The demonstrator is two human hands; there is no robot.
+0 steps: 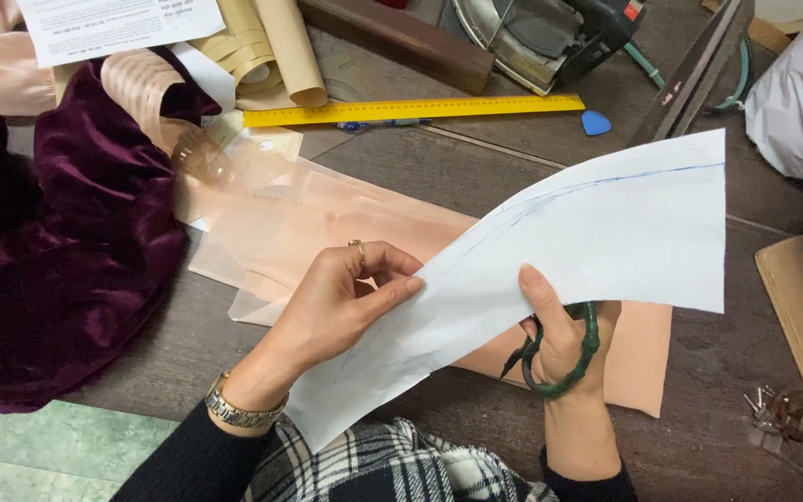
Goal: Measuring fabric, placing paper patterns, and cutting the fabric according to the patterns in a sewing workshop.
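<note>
Between the two hands, above the counter (550, 167), a curved white paper pattern piece (606, 232) is held in the air. The fingers (392, 290) of the left hand (332, 307) pinch its left edge, thumb on top, closed on the sheet. The right hand (564, 358) presses its thumb on the lower edge of the paper and, at the same time, keeps a pair of scissors with green handles (569, 367) hooked in the fingers underneath. I judge the paper to be very light and thin, fairly limp; it bends under its own weight and can crease or tear easily, so holding it at two edges, as now, seems the safe way. A blue curved line runs near its upper edge.

Under the paper lies a flat piece of peach fabric (327, 223), smooth and probably slippery. The counter is dark wood, quite crowded: purple velvet cloth (76, 251) at the left, a yellow ruler (411, 110), a blue chalk (595, 122), an iron (541, 37) farther away.
</note>
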